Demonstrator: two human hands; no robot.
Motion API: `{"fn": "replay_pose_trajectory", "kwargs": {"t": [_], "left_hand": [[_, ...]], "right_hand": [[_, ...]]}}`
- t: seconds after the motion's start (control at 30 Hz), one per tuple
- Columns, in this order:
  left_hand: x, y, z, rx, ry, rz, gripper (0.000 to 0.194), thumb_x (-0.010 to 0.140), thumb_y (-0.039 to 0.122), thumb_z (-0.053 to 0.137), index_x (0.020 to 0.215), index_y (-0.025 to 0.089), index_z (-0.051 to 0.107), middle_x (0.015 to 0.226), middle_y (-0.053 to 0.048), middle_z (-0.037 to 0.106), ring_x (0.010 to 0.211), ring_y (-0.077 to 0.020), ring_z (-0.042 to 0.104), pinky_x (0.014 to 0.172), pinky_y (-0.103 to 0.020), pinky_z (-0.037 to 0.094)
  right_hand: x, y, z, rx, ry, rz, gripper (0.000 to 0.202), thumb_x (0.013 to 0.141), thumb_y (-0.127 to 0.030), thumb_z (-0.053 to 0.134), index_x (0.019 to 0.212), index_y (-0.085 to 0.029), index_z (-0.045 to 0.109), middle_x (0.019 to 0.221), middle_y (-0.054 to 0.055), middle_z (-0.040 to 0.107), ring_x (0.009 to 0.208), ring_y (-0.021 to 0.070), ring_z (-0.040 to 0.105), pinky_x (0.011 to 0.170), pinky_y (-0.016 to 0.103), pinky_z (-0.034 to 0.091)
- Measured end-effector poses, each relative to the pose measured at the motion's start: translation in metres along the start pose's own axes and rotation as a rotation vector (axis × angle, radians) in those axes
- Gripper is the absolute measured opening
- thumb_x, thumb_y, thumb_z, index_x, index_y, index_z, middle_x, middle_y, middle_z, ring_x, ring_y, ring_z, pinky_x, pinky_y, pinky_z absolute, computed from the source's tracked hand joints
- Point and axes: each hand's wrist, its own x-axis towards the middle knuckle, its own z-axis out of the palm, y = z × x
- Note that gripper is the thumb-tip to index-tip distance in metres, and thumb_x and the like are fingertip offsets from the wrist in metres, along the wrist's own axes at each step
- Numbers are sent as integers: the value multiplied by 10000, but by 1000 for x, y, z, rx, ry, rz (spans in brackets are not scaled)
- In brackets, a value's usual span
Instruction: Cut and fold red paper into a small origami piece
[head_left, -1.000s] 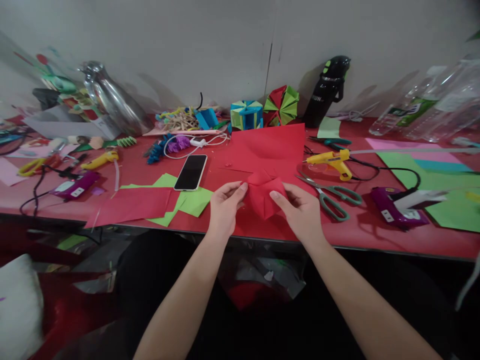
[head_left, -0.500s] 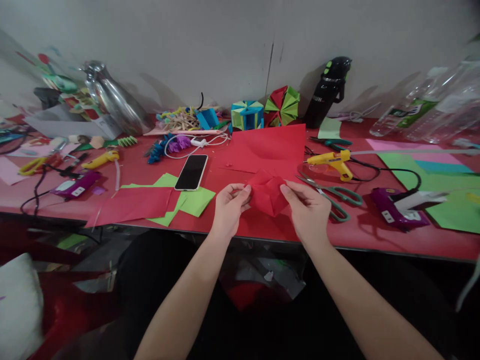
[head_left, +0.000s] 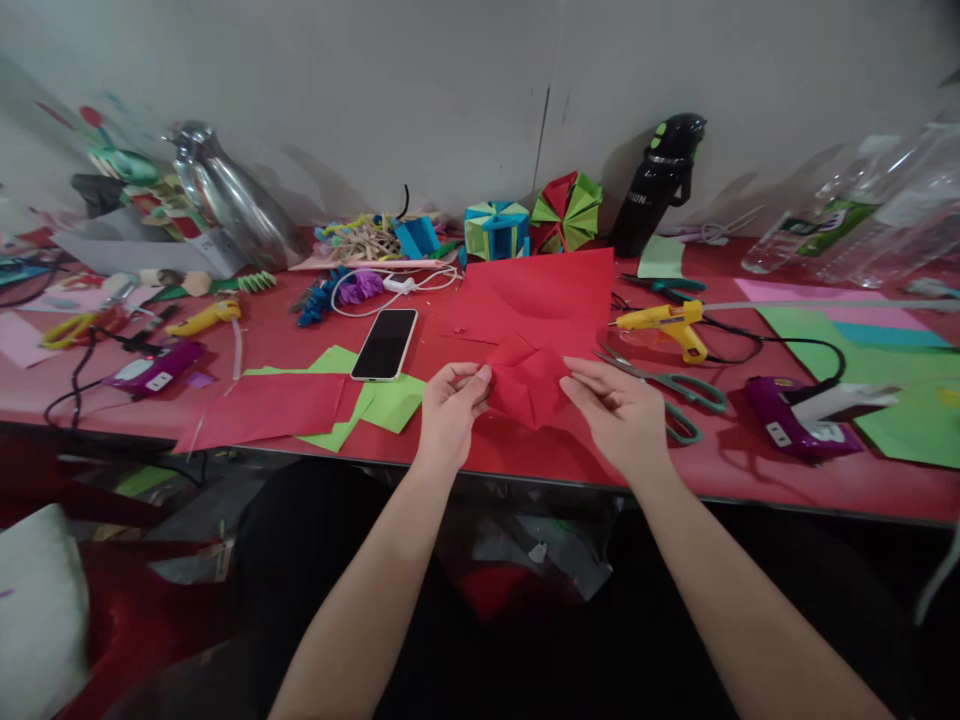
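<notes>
Between my two hands is a creased piece of red paper [head_left: 528, 382], partly folded, held just above the front of the table. My left hand [head_left: 454, 408] pinches its left edge between thumb and fingers. At its right edge, my right hand [head_left: 616, 410] pinches the paper the same way. A larger red sheet [head_left: 544, 285] lies flat behind the folded one. Scissors [head_left: 675, 385] with grey-green handles rest beside my right hand, and a phone [head_left: 384, 345] lies on green paper [head_left: 397, 402] to the left of my left hand.
Yellow glue guns [head_left: 664, 325] and purple power sockets [head_left: 799, 415] with cables lie on the red table [head_left: 720, 470] at both sides. Along the wall stand a steel jug [head_left: 232, 195], folded paper models [head_left: 495, 230], a black bottle [head_left: 658, 185] and clear plastic bottles [head_left: 862, 215].
My left hand has shifted slightly left, and the red paper between my hands looks spread a little wider. Both hands keep their pinch on it.
</notes>
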Motion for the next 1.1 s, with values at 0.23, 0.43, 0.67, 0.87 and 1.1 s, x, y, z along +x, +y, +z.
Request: {"fn": "replay_pose_trajectory", "kwargs": {"t": [0.23,0.43,0.67,0.87,1.1], "left_hand": [[6,3,-5,3,14,53,362,626,313,868,803,177,582,671,20,657,622,-114,647,605,-231,516],[11,5,-11,-36,45,114,374,607,291,883,792,175,579,660,27,656,608,-98,637,585,-204,504],[6,0,-7,-36,7,118,348,630,289,874,788,165,590,663,12,666,619,-105,645,611,-217,532],[3,-1,-1,-88,64,152,303,643,233,857,766,163,590,679,18,662,625,-82,632,607,-184,519],[6,2,-8,-27,38,190,274,666,246,842,756,172,594,664,16,671,620,-98,643,596,-198,506]], "right_hand": [[2,-6,-5,-5,78,-52,266,773,-320,779,1021,-228,751,950,59,778,861,222,741,777,372,623],[9,-1,-18,96,-85,34,268,852,-390,703,1064,-232,746,1007,54,766,923,209,718,865,379,580],[6,2,-9,-27,-120,54,234,817,-433,727,840,-203,765,792,25,735,742,183,669,702,306,539],[-1,-3,-4,-192,-43,-120,225,884,-374,665,760,-189,699,678,-8,628,609,124,530,595,265,433],[-1,1,-6,-96,-175,-89,184,888,-366,664,828,-197,703,785,9,655,703,137,577,650,259,458]]}}
